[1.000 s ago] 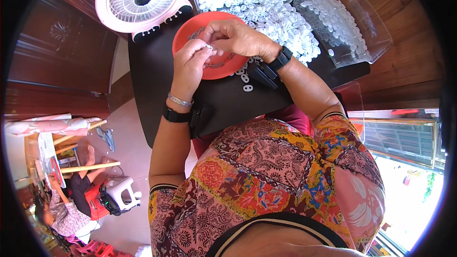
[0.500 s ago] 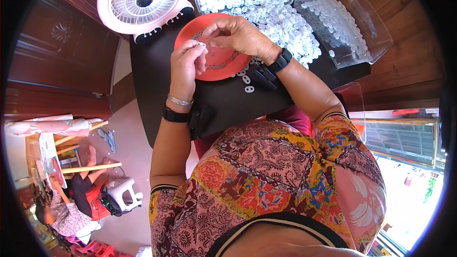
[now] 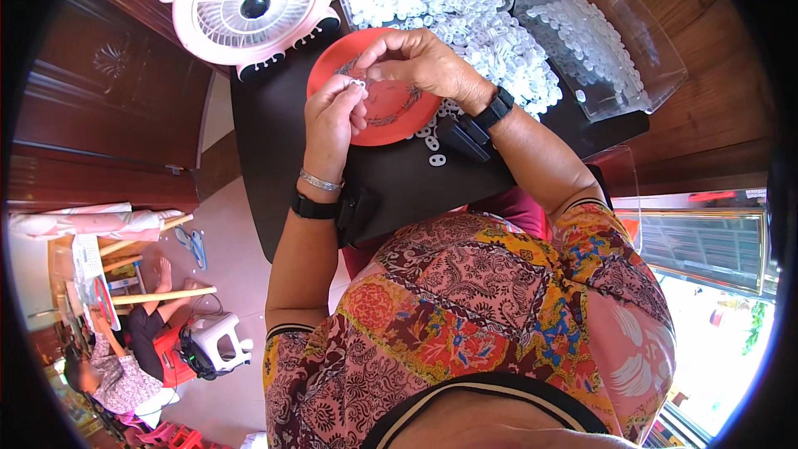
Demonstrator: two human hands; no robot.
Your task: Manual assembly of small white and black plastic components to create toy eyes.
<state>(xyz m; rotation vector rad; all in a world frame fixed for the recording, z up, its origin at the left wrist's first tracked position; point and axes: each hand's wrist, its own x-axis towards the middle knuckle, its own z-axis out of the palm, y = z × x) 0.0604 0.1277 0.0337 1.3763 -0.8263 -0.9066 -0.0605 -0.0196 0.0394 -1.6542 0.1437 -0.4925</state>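
Note:
My left hand pinches a small white plastic piece between thumb and forefinger, over the red plate. Close beside that piece are the curled fingertips of my right hand; whatever they pinch, if anything, is too small to make out. Thin greyish metal bits lie in a curved band inside the plate. A big heap of white two-holed plastic pieces spreads behind and right of the plate. A few more lie loose near its right edge, one of them a flat oval piece.
A pink fan stands at the back left of the dark table. At the back right sits a clear bin partly filled with white pieces. Far left, another person sits near a white stool.
Both hands stay together over the plate, with only slight finger movement. The whole view has shifted a little, so things appear slightly lower and to the right.

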